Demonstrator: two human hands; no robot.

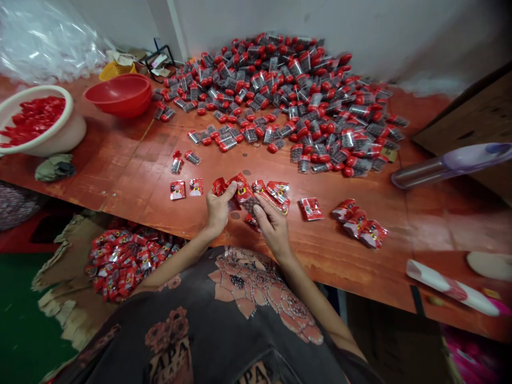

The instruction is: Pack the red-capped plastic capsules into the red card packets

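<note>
At the near edge of the orange-red wooden table [352, 261], the person's two hands work close together in front of the body. The left hand [218, 210] and the right hand [272, 226] both seem closed on one red foil packet [244, 193], with the thumbs pressing on it from the two sides, although the fingers partly hide the exact contact. A dark, grid-patterned capsule [248, 205] seems to sit at its lower end. This packet looks light and soft, and its thin shiny film may be a little slippery, so I judge it is best held at the flat sealed edge or around the stiffer capsule. Just beyond the hands lie more red packets [276, 191], and one single packet [311, 209] lies to the right. Farther right is a small group of packets [358, 224]. On the far side rises a large heap of red-and-dark capsules [280, 101]. At far left are a red plastic bowl [118, 95] and a white basin [60, 98] with red pieces inside. Below the table at near left, many packets [120, 261] lie on torn cardboard [60, 277].
</note>
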